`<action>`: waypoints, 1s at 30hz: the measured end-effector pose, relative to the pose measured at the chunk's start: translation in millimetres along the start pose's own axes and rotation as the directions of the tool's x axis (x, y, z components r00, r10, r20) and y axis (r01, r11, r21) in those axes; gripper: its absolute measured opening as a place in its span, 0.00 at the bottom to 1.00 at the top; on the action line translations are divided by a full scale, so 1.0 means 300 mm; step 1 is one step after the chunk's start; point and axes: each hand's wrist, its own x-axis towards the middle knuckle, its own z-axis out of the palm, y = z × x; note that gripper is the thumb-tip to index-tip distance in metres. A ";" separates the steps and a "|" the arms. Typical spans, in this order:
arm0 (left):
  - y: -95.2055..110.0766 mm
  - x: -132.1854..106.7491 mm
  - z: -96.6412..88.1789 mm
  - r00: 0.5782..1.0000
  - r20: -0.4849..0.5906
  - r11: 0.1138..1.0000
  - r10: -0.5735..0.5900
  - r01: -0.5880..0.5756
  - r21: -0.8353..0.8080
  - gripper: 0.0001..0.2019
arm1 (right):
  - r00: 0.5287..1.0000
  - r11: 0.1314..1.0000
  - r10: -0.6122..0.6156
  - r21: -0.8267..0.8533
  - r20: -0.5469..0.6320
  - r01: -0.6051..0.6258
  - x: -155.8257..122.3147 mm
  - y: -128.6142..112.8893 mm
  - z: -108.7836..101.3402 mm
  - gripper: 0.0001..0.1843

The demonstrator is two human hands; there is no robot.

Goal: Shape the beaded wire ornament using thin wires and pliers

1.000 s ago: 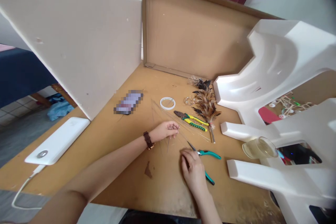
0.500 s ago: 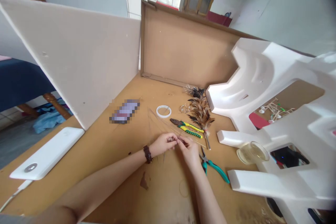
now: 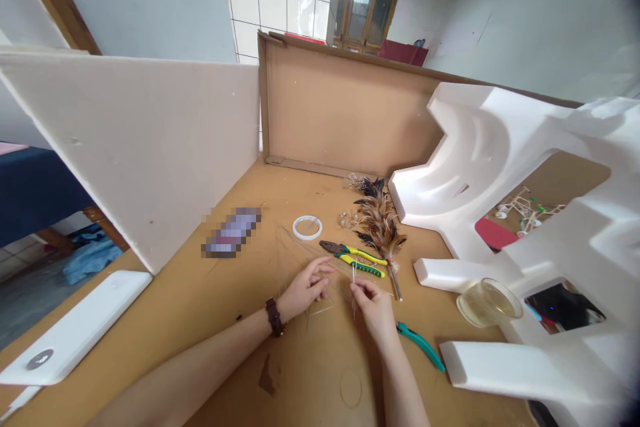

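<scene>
My right hand [image 3: 373,303] pinches a thin clear strand [image 3: 354,278] that stands upright between its fingertips. My left hand [image 3: 305,287], with a brown watch at the wrist, rests on the wooden table [image 3: 215,307] over a bundle of thin clear strands [image 3: 300,250]; its fingers are loosely curled and slightly apart. Yellow-green pliers [image 3: 353,255] lie just beyond both hands. Teal-handled pliers [image 3: 420,344] lie to the right of my right wrist. A brown feather bundle [image 3: 377,223] and a white tape ring [image 3: 307,227] lie farther back.
A white foam board [image 3: 140,147] stands at the left and a cardboard panel [image 3: 345,113] at the back. Large white foam packing [image 3: 525,200] fills the right side. A glass of pale liquid [image 3: 489,301] stands by it. A white power bank [image 3: 70,337] lies at the left edge.
My right hand left the teal pliers on the table, met my left hand, then drew back holding one strand upright. The camera view tilted upward.
</scene>
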 end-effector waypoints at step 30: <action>0.045 0.048 -0.056 0.909 -0.231 0.662 -0.348 0.064 -0.747 0.04 | 0.971 0.797 -0.237 -0.578 -0.032 0.175 0.034 0.061 -0.040 0.19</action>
